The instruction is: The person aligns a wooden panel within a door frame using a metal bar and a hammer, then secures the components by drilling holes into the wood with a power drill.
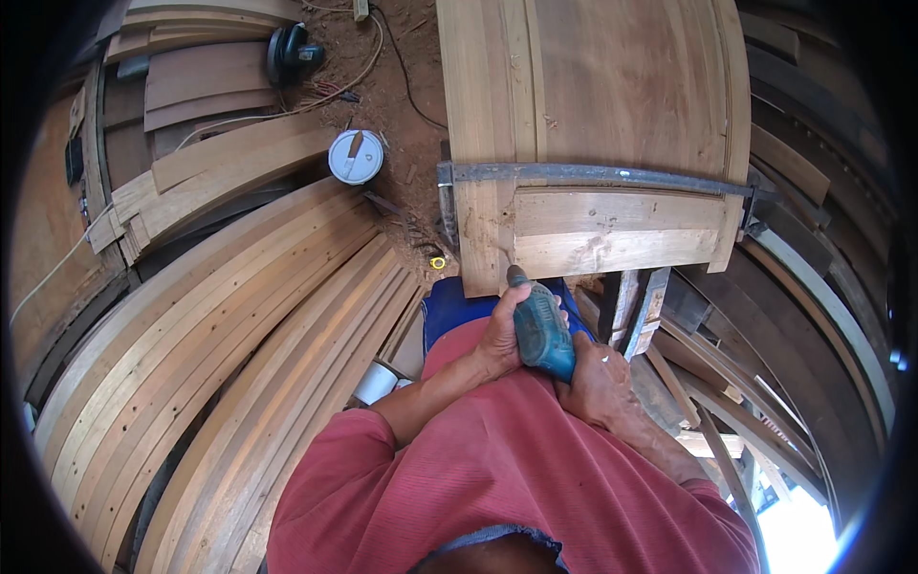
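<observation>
A teal power drill (543,337) is held close against my body with both hands. My left hand (502,333) is wrapped round its front part, just behind the dark chuck. My right hand (595,381) grips the rear end, its palm side hidden. The thin bit points forward over the near left corner of a wooden door panel (631,86); whether its tip touches the wood, I cannot tell. A long metal bar clamp (612,174) lies across the panel, a little beyond the drill. Wood shavings are scattered on the panel.
Long boards (210,306) are stacked to my left, and darker planks (813,163) to my right. A white round lid (356,165) carries a wooden-handled tool. Nearby lie a yellow tape measure (437,262), a corded power tool (294,54) and cables. A trestle leg (643,311) stands below the panel.
</observation>
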A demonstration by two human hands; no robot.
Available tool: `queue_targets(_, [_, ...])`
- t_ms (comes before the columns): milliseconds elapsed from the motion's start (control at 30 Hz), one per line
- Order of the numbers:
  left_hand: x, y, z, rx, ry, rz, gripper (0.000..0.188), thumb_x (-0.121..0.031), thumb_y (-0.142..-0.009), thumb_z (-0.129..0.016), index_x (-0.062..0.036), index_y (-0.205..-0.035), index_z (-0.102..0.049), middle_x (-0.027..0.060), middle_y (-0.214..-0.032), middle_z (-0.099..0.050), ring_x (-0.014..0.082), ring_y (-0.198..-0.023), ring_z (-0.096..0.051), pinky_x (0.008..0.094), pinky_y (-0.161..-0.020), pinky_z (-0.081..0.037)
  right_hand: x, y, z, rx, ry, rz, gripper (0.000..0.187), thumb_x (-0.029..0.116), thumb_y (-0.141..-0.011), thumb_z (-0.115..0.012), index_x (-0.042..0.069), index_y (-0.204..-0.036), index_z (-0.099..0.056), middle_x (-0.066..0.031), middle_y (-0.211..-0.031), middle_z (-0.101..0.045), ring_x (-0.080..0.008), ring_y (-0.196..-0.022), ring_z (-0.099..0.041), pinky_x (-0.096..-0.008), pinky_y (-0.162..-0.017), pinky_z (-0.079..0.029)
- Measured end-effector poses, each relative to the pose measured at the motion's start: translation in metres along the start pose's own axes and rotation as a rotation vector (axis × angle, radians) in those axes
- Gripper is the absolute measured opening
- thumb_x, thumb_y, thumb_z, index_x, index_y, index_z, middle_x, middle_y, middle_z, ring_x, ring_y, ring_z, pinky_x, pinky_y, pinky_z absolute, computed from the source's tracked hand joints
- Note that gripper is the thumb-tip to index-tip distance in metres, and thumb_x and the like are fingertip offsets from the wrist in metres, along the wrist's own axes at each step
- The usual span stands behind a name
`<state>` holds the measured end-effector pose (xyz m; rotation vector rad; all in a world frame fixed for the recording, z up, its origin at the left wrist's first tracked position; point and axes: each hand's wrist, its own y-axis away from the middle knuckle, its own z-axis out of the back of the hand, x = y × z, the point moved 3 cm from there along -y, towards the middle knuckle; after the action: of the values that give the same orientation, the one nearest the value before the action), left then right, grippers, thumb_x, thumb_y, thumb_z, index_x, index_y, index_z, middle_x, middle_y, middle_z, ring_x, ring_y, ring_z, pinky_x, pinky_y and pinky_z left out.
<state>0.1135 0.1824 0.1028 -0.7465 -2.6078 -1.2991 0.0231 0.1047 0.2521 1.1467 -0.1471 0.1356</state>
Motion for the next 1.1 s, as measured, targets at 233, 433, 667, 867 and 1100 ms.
queue_targets(233, [-0.002,0.002,-0.004,-0.012,0.014,-0.01,0.055,-0.045,-0.09,-0.062,0.0023,-0.118,-0.056,0.0149,-0.11,-0.064,0.0311,-0.097,-0.067,0.0497,-0.088,-0.056,0.006,-0.004,0.005,0.015,0.02,-0.005,0.04,0.017,-0.081,-0.071,-0.005,-0.111,-0.057,-0.0288,-0.103,-0.068,-0.0454,-0.092,-0.068,-0.0522,-0.083,-0.054])
queue_targets(433, [-0.006,0.004,-0.007,-0.018,0.009,0.002,0.056,-0.045,-0.09,-0.062,0.0029,-0.118,-0.056,0.0159,-0.111,-0.063,0.0315,-0.098,-0.066,0.0493,-0.089,-0.056,0.005,-0.006,0.002,-0.053,-0.006,0.035,0.042,0.021,-0.077,-0.074,-0.004,-0.106,-0.057,-0.0311,-0.09,-0.068,-0.0483,-0.088,-0.068,-0.0548,-0.081,-0.053])
queue_targets(667, [-0.007,0.005,-0.009,-0.006,0.012,0.011,0.057,-0.045,-0.089,-0.065,0.0023,-0.119,-0.054,0.0163,-0.112,-0.063,0.0321,-0.1,-0.066,0.0491,-0.089,-0.057,0.002,-0.008,0.0,-0.038,-0.002,0.02,0.048,0.019,-0.074,-0.075,-0.004,-0.112,-0.058,-0.0299,-0.097,-0.069,-0.0475,-0.089,-0.068,-0.0539,-0.082,-0.054])
queue_targets(867, [-0.006,0.002,-0.009,0.01,0.035,0.02,0.056,-0.043,-0.088,-0.067,0.001,-0.119,-0.054,0.0163,-0.112,-0.063,0.0322,-0.099,-0.067,0.0494,-0.088,-0.058,0.004,-0.01,0.01,0.02,0.022,-0.011,0.05,0.019,-0.076,-0.074,-0.004,-0.117,-0.058,-0.0296,-0.102,-0.069,-0.045,-0.093,-0.069,-0.0523,-0.084,-0.054])
queue_targets(1100, [-0.004,-0.001,-0.006,0.004,0.074,0.024,0.05,-0.041,-0.089,-0.068,-0.0012,-0.117,-0.055,0.0165,-0.112,-0.063,0.0334,-0.097,-0.068,0.0501,-0.087,-0.058,-0.002,-0.012,0.006,0.049,0.046,-0.006,0.046,0.019,-0.076,-0.075,-0.002,-0.114,-0.058,-0.0267,-0.094,-0.07,-0.043,-0.09,-0.069,-0.0511,-0.082,-0.055])
